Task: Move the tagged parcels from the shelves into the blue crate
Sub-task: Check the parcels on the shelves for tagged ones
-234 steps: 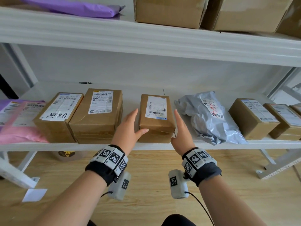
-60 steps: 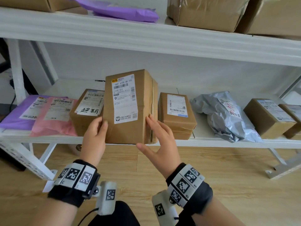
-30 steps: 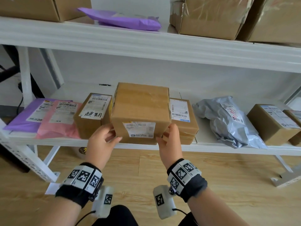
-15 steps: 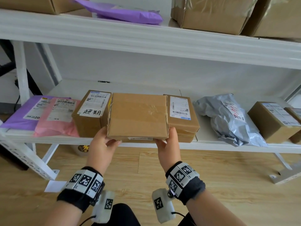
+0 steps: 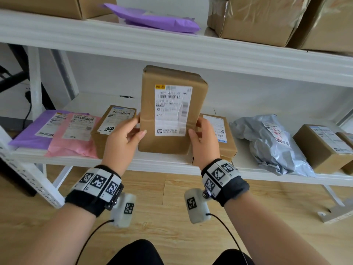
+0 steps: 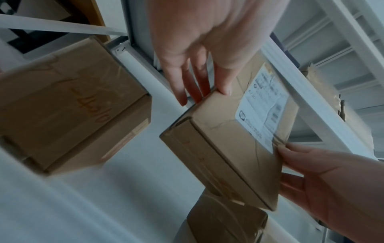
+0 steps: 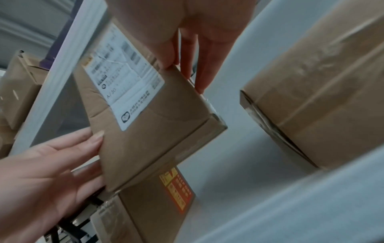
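The labelled cardboard box (image 5: 172,111) stands on end (long axis vertical) above the middle shelf's (image 5: 172,165) front edge, pinched between left hand (image 5: 122,138) and right hand (image 5: 205,138), equally near.

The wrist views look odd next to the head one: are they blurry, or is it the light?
Head view: bright, even daylight; the box label is readable, and the shelf edges bow from the wide lens. Left wrist view: dimmer, bluish, with the neighbouring box smeared by motion. Right wrist view: likewise dim and soft, the box at the right blurred, the held box's label only partly legible.
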A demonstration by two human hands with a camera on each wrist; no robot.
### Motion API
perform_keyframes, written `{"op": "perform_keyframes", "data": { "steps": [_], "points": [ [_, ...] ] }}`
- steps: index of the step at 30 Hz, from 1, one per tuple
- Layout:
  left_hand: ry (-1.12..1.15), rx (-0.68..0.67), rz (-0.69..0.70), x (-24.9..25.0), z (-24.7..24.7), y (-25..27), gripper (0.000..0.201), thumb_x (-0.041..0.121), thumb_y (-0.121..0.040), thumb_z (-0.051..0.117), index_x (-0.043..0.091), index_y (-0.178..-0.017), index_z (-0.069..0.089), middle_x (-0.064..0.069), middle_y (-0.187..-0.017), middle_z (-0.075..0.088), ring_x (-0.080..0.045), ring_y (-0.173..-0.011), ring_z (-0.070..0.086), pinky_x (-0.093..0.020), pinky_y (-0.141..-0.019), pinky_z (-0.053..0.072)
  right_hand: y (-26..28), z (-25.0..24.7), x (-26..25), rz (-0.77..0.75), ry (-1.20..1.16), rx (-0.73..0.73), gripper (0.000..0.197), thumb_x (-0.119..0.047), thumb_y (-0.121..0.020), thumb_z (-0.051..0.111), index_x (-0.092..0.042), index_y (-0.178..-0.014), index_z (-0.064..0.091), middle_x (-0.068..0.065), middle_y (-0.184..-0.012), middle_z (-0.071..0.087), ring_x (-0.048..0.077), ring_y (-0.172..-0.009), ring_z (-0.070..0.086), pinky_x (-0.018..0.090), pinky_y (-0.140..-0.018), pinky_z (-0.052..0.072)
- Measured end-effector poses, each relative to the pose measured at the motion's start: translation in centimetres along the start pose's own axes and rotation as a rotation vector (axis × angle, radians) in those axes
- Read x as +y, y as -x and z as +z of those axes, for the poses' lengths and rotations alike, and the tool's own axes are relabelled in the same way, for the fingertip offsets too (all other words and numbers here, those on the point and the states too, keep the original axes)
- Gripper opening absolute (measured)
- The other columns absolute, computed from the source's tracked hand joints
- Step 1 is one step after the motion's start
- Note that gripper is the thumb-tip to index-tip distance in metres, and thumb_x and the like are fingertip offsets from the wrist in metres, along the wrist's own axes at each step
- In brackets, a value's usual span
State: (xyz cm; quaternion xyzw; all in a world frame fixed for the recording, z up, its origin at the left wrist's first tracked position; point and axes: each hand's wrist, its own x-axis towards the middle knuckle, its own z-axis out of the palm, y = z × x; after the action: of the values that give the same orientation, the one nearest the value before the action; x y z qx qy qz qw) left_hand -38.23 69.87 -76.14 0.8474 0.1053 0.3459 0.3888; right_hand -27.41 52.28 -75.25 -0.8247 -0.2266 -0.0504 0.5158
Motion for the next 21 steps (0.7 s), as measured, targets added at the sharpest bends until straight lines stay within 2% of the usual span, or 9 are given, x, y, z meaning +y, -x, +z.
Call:
{"op": "perform_keyframes", "data": {
  "steps": [3,6,9,11,13,15,17,19,21],
  "points": [
    [-0.054,0.032,-0.014,0.7,-0.2,-1.3,0.041,0.021,-0.096,0.057,0.016,-0.136,0.049,0.015,-0.117,0.046,0.004,-0.107,0.043,0.010,-0.077,0.028,-1.6,-0.2,-0.5,-0.020,0.121,-0.010,0.037,-0.024,-0.099,0.048,-0.013,-0.135,0.049,-0.002,-0.126,0.057,0.008,-0.099,0.055,0.025,-0.088,0.044],
    [-0.061,0.060,-0.006,0.9,-0.3,-2.2,0.040,0.024,-0.097,0.056,0.010,-0.134,0.054,0.014,-0.116,0.052,0.002,-0.106,0.047,0.009,-0.077,0.028,-2.4,-0.4,-0.8,0.016,0.131,-0.029,0.040,-0.025,-0.100,0.047,-0.013,-0.138,0.046,0.000,-0.122,0.059,0.015,-0.107,0.055,0.025,-0.088,0.042],
    [-0.081,0.083,-0.028,1.0,-0.4,-2.9,0.038,0.031,-0.095,0.058,0.014,-0.129,0.060,0.006,-0.118,0.064,0.000,-0.102,0.054,0.005,-0.077,0.034,-2.8,-0.4,-1.0,0.053,0.095,-0.025,0.039,-0.026,-0.099,0.049,-0.018,-0.138,0.043,-0.001,-0.105,0.061,0.017,-0.099,0.059,0.035,-0.089,0.049],
    [-0.112,0.073,-0.064,0.9,-0.5,-3.5,0.038,0.038,-0.093,0.059,0.022,-0.127,0.062,0.011,-0.108,0.065,0.001,-0.095,0.057,-0.001,-0.072,0.037,-3.1,-0.3,-1.0,0.065,0.088,-0.025,0.038,-0.026,-0.099,0.050,-0.019,-0.135,0.042,-0.006,-0.089,0.058,0.019,-0.091,0.061,0.038,-0.084,0.052],
    [-0.154,0.061,-0.101,0.9,-0.5,-4.1,0.037,0.043,-0.091,0.061,0.026,-0.124,0.062,0.015,-0.099,0.062,0.001,-0.089,0.058,-0.004,-0.067,0.037,-3.3,-0.2,-1.2,0.068,0.115,-0.035,0.037,-0.029,-0.099,0.049,-0.020,-0.134,0.041,-0.009,-0.080,0.054,0.020,-0.086,0.062,0.038,-0.080,0.053],
    [-0.201,0.050,-0.113,0.8,-0.3,-4.5,0.033,0.043,-0.091,0.061,0.026,-0.119,0.063,0.013,-0.096,0.065,-0.001,-0.084,0.059,-0.008,-0.063,0.038,-3.4,-0.2,-1.5,0.066,0.148,-0.068,0.038,-0.035,-0.098,0.050,-0.021,-0.132,0.044,-0.009,-0.081,0.055,0.018,-0.083,0.061,0.038,-0.078,0.054],
    [-0.236,0.024,-0.120,0.5,0.1,-4.6,0.030,0.041,-0.093,0.059,0.025,-0.118,0.064,0.007,-0.101,0.068,-0.003,-0.085,0.058,-0.011,-0.063,0.039,-3.3,-0.1,-1.9,0.060,0.199,-0.139,0.039,-0.040,-0.096,0.051,-0.022,-0.131,0.048,-0.007,-0.087,0.058,0.013,-0.078,0.060,0.036,-0.076,0.055],
    [-0.256,-0.010,-0.133,0.2,0.5,-4.6,0.033,0.039,-0.095,0.054,0.022,-0.122,0.064,0.003,-0.115,0.068,-0.005,-0.095,0.057,-0.015,-0.072,0.039,-3.1,0.0,-2.2,0.049,0.260,-0.220,0.042,-0.039,-0.095,0.052,-0.022,-0.133,0.049,-0.008,-0.091,0.057,0.011,-0.075,0.058,0.032,-0.076,0.055],
    [-0.255,-0.051,-0.170,0.2,0.7,-4.4,0.040,0.042,-0.098,0.047,0.020,-0.127,0.062,0.000,-0.122,0.066,-0.010,-0.105,0.057,-0.019,-0.080,0.037,-3.1,0.1,-2.2,0.032,0.325,-0.266,0.046,-0.038,-0.096,0.052,-0.021,-0.138,0.047,-0.005,-0.099,0.059,0.008,-0.074,0.053,0.025,-0.073,0.049]
  ]
}}
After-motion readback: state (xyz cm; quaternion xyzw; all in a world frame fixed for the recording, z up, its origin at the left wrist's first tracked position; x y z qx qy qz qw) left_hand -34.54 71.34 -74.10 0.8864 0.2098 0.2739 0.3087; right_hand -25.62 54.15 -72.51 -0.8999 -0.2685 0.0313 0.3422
